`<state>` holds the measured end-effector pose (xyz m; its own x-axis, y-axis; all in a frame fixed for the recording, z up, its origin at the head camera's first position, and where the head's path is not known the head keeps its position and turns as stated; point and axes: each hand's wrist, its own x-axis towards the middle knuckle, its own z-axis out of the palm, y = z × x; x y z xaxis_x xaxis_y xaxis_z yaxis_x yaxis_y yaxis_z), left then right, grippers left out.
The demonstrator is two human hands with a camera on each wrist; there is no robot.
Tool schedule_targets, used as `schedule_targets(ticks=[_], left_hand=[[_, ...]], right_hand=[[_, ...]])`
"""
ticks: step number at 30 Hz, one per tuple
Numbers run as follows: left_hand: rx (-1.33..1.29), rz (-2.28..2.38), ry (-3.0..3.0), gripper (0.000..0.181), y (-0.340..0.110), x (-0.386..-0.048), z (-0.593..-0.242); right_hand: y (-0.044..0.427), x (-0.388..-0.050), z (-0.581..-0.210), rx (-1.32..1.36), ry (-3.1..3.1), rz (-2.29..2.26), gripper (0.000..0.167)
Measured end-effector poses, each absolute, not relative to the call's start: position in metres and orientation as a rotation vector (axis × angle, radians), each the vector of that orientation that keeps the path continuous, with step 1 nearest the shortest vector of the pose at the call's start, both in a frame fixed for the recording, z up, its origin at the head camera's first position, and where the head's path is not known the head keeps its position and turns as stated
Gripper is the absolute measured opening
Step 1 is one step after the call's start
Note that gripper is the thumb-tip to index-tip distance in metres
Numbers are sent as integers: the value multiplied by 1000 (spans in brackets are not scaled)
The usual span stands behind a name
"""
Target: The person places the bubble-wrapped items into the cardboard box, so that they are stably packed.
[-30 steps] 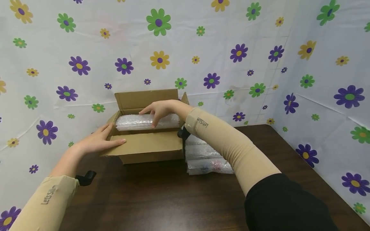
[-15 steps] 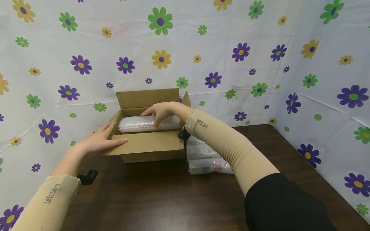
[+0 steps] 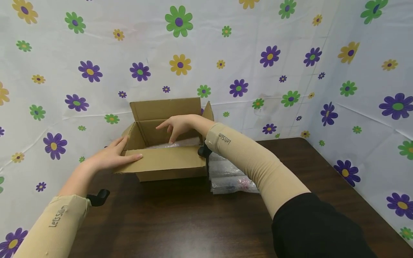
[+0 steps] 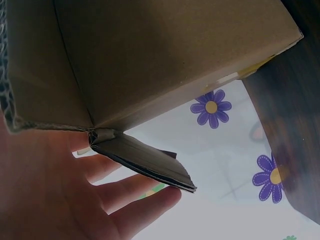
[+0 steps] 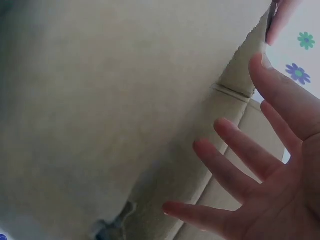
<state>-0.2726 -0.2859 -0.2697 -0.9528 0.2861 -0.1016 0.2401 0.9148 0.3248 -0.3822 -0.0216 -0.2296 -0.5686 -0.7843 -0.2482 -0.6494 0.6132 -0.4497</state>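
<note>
An open cardboard box [image 3: 171, 175] stands against the far wall in the head view, its flaps spread out. My left hand [image 3: 109, 154] rests on the box's left front corner, with the thumb along the front flap [image 3: 167, 161] and straight fingers against the side flap [image 4: 145, 155]. My right hand [image 3: 182, 125] hovers at the box mouth, fingers spread and nothing held, as the right wrist view also shows. Low inside the box lies a bubble-wrapped package [image 3: 188, 142], mostly hidden by the front flap.
Several bubble-wrapped packages [image 3: 230, 181] lie in a row on the dark wooden table [image 3: 180, 222], right of the box and partly behind my right forearm. Flower-printed sheeting [image 3: 129, 53] covers the walls at the back and right.
The bubble-wrapped package, at the box mouth under my right hand before, has dropped down into the box. My right hand has stayed above it; my left hand keeps its place.
</note>
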Motion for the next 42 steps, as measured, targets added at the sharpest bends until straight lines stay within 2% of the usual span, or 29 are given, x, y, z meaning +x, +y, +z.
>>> schedule_targets(ticks=[14, 25, 36, 42], left_hand=[[412, 482, 2926, 106, -288, -274, -271], [415, 504, 2914, 107, -286, -274, -268], [416, 498, 2910, 107, -284, -273, -266], [420, 491, 2920, 106, -286, -272, -267]], right_hand=[[2, -373, -215, -1246, 2360, -539, 63], [42, -332, -196, -1505, 2183, -712, 63], [99, -285, -221, -1582, 2135, -792, 61], [125, -272, -240, -1596, 2133, -800, 60]])
